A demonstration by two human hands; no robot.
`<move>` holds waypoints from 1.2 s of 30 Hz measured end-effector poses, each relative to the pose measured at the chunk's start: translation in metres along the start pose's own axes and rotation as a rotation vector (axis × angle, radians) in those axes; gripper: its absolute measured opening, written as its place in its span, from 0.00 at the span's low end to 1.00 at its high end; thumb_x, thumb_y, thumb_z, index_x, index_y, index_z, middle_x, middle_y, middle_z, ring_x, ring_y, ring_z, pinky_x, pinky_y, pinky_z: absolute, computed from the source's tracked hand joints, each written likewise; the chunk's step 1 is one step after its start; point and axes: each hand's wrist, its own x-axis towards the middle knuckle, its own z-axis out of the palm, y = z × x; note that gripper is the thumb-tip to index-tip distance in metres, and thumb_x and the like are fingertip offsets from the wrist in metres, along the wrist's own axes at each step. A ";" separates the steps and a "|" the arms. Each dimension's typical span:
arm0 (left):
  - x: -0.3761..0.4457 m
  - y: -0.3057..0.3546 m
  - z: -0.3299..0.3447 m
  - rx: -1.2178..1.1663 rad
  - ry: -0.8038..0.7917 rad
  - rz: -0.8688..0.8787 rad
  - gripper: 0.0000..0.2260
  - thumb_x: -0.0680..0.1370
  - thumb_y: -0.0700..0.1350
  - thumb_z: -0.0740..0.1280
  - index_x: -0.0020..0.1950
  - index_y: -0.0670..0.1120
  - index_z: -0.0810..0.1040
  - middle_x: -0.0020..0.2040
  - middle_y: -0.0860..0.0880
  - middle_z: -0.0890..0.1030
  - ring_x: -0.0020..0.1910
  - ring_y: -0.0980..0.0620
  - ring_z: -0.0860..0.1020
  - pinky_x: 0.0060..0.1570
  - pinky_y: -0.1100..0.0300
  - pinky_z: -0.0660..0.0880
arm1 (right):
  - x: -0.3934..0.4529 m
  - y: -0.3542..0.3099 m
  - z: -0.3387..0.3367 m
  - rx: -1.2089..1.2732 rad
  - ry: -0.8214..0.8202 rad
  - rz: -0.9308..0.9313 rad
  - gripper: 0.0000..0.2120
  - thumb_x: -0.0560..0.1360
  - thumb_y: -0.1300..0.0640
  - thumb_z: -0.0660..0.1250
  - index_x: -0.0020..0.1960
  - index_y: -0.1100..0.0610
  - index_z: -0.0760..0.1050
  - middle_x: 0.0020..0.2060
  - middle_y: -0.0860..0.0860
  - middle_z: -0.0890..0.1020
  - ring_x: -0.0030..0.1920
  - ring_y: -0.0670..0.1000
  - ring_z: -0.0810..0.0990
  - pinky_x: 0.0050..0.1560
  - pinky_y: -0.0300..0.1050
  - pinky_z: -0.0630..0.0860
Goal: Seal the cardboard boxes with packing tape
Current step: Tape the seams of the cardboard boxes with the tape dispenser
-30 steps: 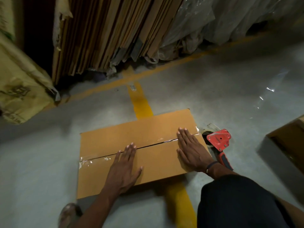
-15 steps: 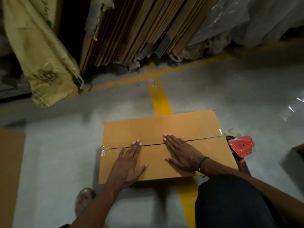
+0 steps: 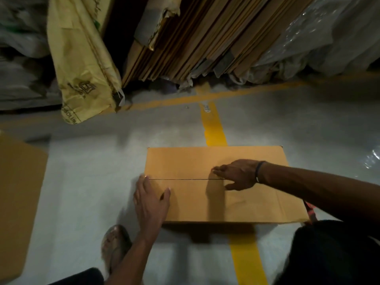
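Left hand (image 3: 151, 200) flat on box (image 3: 207, 161) edge — right hand (image 3: 238, 174) on seam.

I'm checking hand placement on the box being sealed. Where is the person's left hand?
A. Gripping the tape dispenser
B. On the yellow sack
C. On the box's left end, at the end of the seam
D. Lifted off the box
C: the left hand lies with fingers straight over the left end of the cardboard box, fingertips near the seam.

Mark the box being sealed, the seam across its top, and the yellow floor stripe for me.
cardboard box (image 3: 205, 161): head view, on the bare far flap of its top.
seam (image 3: 185, 179): head view, on the dark line between the two hands.
yellow floor stripe (image 3: 213, 128): head view, on the stretch beyond the box.
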 end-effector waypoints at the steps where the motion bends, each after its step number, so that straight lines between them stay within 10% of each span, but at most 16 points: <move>1: 0.003 0.008 -0.001 -0.050 -0.004 -0.141 0.47 0.73 0.66 0.73 0.80 0.40 0.59 0.81 0.41 0.62 0.78 0.38 0.63 0.75 0.40 0.65 | 0.006 -0.001 -0.012 -0.029 -0.002 -0.022 0.38 0.85 0.40 0.56 0.84 0.58 0.45 0.83 0.55 0.53 0.76 0.58 0.68 0.73 0.51 0.67; 5: 0.023 0.033 -0.004 -0.168 -0.081 -0.441 0.60 0.59 0.73 0.79 0.78 0.40 0.60 0.74 0.38 0.69 0.72 0.35 0.70 0.69 0.40 0.71 | 0.048 -0.027 -0.037 -0.003 0.092 -0.043 0.37 0.85 0.40 0.54 0.84 0.58 0.44 0.84 0.56 0.50 0.82 0.58 0.57 0.78 0.54 0.62; 14: 0.059 -0.001 -0.012 -0.316 -0.021 -0.548 0.28 0.65 0.58 0.84 0.56 0.44 0.81 0.55 0.43 0.85 0.54 0.39 0.83 0.50 0.52 0.76 | 0.109 -0.133 0.034 0.315 0.313 0.153 0.41 0.83 0.33 0.46 0.84 0.57 0.37 0.82 0.55 0.37 0.82 0.56 0.36 0.82 0.60 0.45; 22: 0.074 -0.034 -0.026 -0.502 -0.126 -0.603 0.08 0.76 0.46 0.78 0.53 0.44 0.88 0.49 0.47 0.86 0.49 0.46 0.82 0.55 0.56 0.78 | 0.110 -0.138 0.037 0.324 0.368 0.168 0.41 0.83 0.34 0.45 0.83 0.58 0.35 0.82 0.55 0.35 0.82 0.57 0.35 0.82 0.60 0.41; 29: 0.069 0.000 -0.021 -0.323 -0.135 -0.485 0.27 0.68 0.60 0.81 0.54 0.42 0.78 0.49 0.47 0.80 0.47 0.47 0.78 0.33 0.60 0.66 | 0.130 -0.176 0.017 0.476 0.431 0.271 0.45 0.77 0.40 0.54 0.84 0.60 0.38 0.82 0.58 0.37 0.82 0.58 0.36 0.81 0.62 0.41; 36: 0.099 -0.026 -0.034 -0.362 -0.264 -0.430 0.14 0.71 0.49 0.82 0.40 0.39 0.84 0.37 0.44 0.83 0.39 0.44 0.83 0.39 0.56 0.80 | 0.135 -0.186 0.019 0.513 0.485 0.313 0.48 0.73 0.38 0.54 0.84 0.61 0.39 0.82 0.58 0.38 0.82 0.57 0.36 0.81 0.63 0.41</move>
